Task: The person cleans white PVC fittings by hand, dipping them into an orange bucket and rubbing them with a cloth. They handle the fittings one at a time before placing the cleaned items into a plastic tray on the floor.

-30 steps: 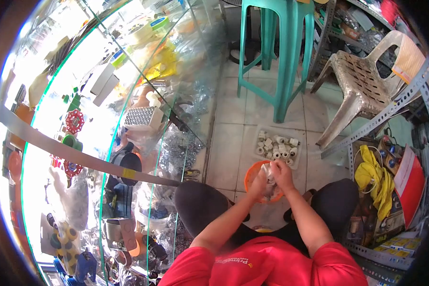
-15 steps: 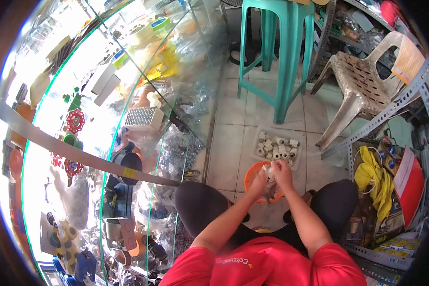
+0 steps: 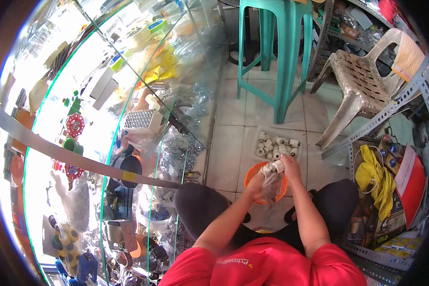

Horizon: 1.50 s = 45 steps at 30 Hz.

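My left hand is wrapped round a clear plastic bag with white fittings at its mouth, above an orange bowl on the floor. Beside it, my right hand holds a white fitting at the bag's top. Just beyond the bowl, a clear plastic tray holds several white fittings. The bag and both hands hide much of the bowl.
A green stool stands ahead, with a worn plastic chair to its right. Glass display shelves run along the left. A metal rack and yellow cloth are at the right.
My right hand has moved slightly right and turned, and a white fitting now shows in its fingers. The bag and the fittings at its mouth are more exposed.
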{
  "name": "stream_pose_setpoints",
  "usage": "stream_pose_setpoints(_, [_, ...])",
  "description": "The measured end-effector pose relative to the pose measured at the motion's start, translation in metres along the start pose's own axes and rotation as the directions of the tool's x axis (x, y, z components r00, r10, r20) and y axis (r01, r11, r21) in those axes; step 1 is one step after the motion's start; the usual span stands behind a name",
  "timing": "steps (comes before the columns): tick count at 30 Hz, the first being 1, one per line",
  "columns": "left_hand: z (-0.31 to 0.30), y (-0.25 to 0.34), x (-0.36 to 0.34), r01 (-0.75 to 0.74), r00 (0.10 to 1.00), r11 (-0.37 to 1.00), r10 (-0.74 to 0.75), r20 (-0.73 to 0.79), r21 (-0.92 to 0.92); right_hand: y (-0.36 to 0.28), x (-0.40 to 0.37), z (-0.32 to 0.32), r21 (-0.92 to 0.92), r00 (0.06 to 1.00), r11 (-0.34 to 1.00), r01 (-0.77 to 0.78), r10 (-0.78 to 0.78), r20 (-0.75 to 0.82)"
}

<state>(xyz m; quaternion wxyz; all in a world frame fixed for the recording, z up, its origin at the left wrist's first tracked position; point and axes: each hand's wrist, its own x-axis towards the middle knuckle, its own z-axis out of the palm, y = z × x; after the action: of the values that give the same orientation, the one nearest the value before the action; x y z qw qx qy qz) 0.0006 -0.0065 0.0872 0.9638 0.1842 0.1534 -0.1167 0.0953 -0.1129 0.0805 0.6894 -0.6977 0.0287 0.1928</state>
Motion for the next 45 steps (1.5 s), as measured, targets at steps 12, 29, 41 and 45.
stream_pose_setpoints(12, [-0.042,-0.021,0.009,-0.116,0.976,0.83,0.198,-0.094,0.546,0.0,0.008,-0.017,-0.343,0.996,0.935,-0.088,0.082,-0.032])
stream_pose_setpoints(29, [-0.047,-0.021,0.017,-0.244,0.902,0.408,0.428,0.051,0.88,0.002,-0.038,0.019,-0.631,0.976,0.761,0.152,-0.215,-0.024])
stream_pose_setpoints(41, [-0.025,-0.025,0.01,-0.248,0.801,0.492,0.589,-0.109,0.834,-0.01,-0.052,0.028,-0.644,0.94,0.722,0.255,-0.342,-0.011])
stream_pose_setpoints(45, [-0.023,-0.022,0.004,-0.207,0.861,0.526,0.498,-0.101,0.825,-0.003,-0.042,0.023,-0.679,0.968,0.715,0.167,-0.248,-0.023])
